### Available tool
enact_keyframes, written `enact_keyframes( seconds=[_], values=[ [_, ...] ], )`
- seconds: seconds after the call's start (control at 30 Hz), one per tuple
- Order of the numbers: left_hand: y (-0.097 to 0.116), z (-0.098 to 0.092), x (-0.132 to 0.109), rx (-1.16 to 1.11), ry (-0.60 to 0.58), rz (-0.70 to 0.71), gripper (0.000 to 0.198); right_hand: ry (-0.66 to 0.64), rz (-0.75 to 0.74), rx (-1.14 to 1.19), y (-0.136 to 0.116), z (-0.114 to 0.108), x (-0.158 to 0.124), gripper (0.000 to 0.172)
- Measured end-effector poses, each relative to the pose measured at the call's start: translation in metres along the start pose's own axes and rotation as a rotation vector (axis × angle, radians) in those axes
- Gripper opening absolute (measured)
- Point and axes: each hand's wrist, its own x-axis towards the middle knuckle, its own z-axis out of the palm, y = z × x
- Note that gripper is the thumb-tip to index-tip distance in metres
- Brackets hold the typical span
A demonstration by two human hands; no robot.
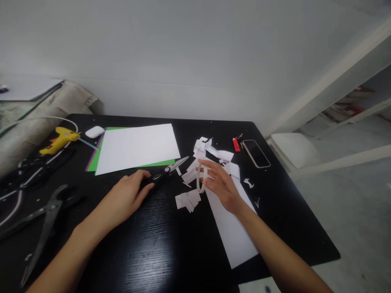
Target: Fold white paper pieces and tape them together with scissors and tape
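My left hand (131, 190) is closed on the dark handle of a pair of scissors (175, 164). Their metal blades point away to the right, low over the black table, and my fingers partly hide the handle. Between the fingers of my right hand (221, 183) is a thin off-white ring (199, 179) that looks like a roll of tape, held upright. Beneath that hand lies a long white paper strip (229, 228). Several cut scraps of white paper (187, 200) are scattered around it, some in a loose pile (201, 147) farther back.
White sheets (139, 146) lie over green and purple ones at the back left. Left of them are a white case (95, 132), a yellow glue gun (61, 140) and dark pliers (50, 213). A red lighter (236, 144) and a phone (256, 153) lie toward the right edge.
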Motion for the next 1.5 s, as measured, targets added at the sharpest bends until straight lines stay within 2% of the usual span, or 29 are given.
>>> enact_keyframes(
  seconds=[0.1, 0.23, 0.37, 0.6, 0.73, 0.87, 1.07, 1.23, 1.5],
  values=[
    [0.007, 0.004, 0.003, -0.138, 0.026, 0.001, 0.04, -0.009, 0.004, 0.057, 0.002, 0.002, -0.001, 0.037],
    [0.02, 0.007, 0.004, -0.258, -0.014, -0.017, 0.038, -0.043, 0.043, 0.162, 0.004, 0.007, -0.002, 0.029],
    [0.029, 0.008, 0.001, -0.25, -0.015, 0.015, 0.035, -0.063, 0.067, 0.214, 0.003, 0.009, -0.003, 0.025],
    [0.03, 0.008, 0.001, -0.232, -0.004, 0.023, 0.035, -0.063, 0.069, 0.228, 0.005, 0.006, -0.004, 0.023],
    [0.031, 0.009, 0.001, -0.225, -0.003, -0.018, 0.04, -0.063, 0.075, 0.236, 0.004, 0.006, -0.003, 0.022],
    [0.03, 0.018, -0.001, -0.268, -0.009, -0.105, 0.044, -0.082, 0.099, 0.278, 0.0, 0.009, -0.004, 0.023],
    [0.039, 0.031, -0.002, -0.622, -0.018, -0.155, 0.037, -0.224, 0.153, 0.401, -0.003, 0.018, -0.01, 0.027],
    [0.052, 0.029, -0.003, -0.962, -0.01, -0.174, 0.035, -0.389, 0.205, 0.466, -0.003, 0.027, -0.015, 0.044],
    [0.057, 0.03, -0.005, -1.03, -0.026, -0.162, 0.033, -0.46, 0.289, 0.488, -0.003, 0.029, -0.015, 0.036]
  ],
)
